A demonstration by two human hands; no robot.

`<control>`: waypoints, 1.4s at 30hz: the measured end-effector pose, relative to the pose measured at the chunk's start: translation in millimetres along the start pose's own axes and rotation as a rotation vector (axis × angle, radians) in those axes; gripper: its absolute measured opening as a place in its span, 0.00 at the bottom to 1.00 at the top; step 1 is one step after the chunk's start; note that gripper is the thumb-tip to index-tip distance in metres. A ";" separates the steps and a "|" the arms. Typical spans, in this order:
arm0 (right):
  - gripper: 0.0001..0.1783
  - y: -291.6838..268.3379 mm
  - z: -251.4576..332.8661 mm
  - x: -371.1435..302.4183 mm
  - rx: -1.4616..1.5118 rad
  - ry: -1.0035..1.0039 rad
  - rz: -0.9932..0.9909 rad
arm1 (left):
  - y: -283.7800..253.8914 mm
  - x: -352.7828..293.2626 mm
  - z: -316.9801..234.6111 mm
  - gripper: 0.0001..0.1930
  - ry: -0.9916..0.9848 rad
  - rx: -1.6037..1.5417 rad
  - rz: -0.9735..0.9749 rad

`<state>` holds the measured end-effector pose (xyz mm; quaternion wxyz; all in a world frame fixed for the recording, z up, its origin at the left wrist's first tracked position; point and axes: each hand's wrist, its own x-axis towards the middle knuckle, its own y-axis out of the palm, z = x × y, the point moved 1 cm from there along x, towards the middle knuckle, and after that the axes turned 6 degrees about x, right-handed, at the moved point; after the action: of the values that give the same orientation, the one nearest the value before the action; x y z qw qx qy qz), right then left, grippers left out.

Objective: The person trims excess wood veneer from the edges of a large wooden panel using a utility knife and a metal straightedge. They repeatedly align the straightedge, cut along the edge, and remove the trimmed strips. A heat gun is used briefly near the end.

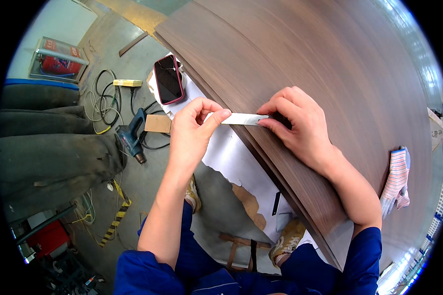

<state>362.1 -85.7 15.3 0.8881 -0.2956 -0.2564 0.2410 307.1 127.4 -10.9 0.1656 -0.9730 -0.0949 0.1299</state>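
Note:
A flat, short whitish strip (242, 119) spans the gap between my hands, just above the edge of a brown wood-grain panel (290, 49). Its exact kind I cannot make out. The left end is pinched between thumb and fingers of my left hand (192, 129). At the other end, the thumb and fingertips of my right hand (300, 125) grip the narrower, dark-tipped part. My right hand is over the panel, while the left is just off its edge. Close to my left hand lies a dark-screened phone (168, 80) in a pink-red case.
A heat gun (131, 136) with its cord, a yellow power strip (127, 83) and coiled cables lie left on the floor. A striped glove (396, 177) rests on the panel at right. Far left stand a fire extinguisher (59, 65) and dark padded rolls (54, 157).

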 end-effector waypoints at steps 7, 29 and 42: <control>0.09 -0.4 1.4 -1.7 -0.029 -0.015 -0.011 | -4.7 -1.2 -8.2 0.08 0.020 0.008 0.074; 0.09 1.2 -1.1 -6.2 -0.002 -0.035 -0.023 | -2.3 -3.5 -8.2 0.11 -0.028 -0.067 0.041; 0.07 -0.5 -0.3 -9.5 0.058 0.024 0.004 | -0.1 -6.7 -8.3 0.11 -0.023 -0.043 0.056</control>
<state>355.3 -91.6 12.4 0.8988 -0.2731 -0.2381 0.2466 303.0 123.5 -1.8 0.1396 -0.9771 -0.0724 0.1434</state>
